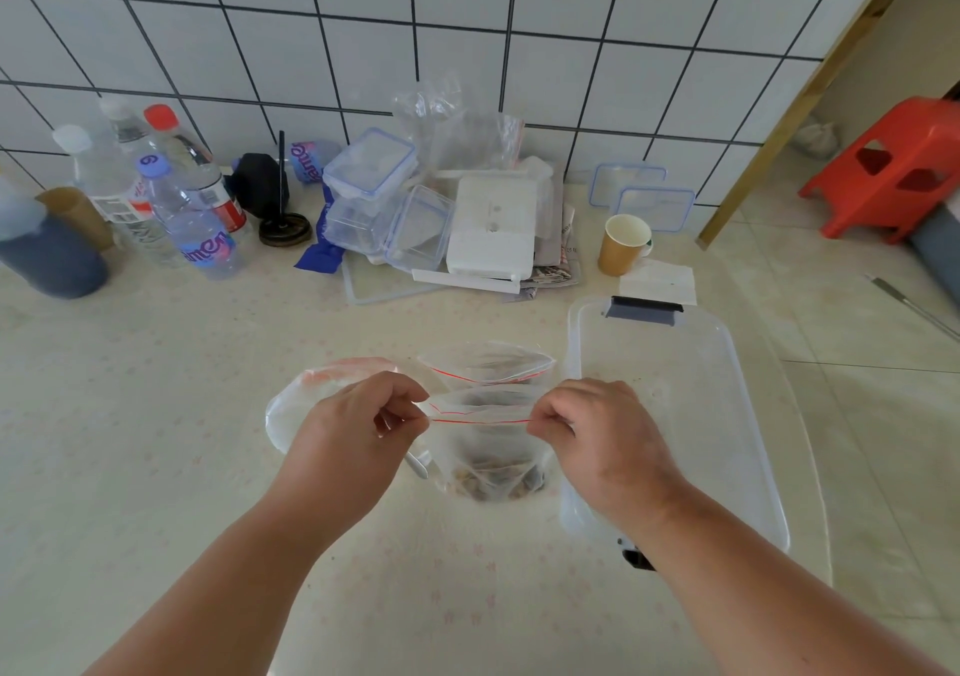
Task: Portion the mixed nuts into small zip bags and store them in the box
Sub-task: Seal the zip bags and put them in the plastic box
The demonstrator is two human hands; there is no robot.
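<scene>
A small clear zip bag (485,459) with a red seal line hangs between my hands, with mixed nuts at its bottom. My left hand (358,423) pinches the left end of its top edge. My right hand (597,431) pinches the right end. Just behind it, a second small zip bag (488,363) stands with its mouth open. A larger clear bag (306,389) lies on the table under and left of my left hand. The clear plastic storage box (727,405) with a grey latch lies at the right, partly under my right forearm.
Along the tiled wall stand several water bottles (171,197), stacked clear food containers (374,197), a white box (493,228), loose bags (467,129), a paper cup (623,244) and two lids (649,197). A dark jar (47,249) sits far left. A red stool (893,166) stands on the floor at right.
</scene>
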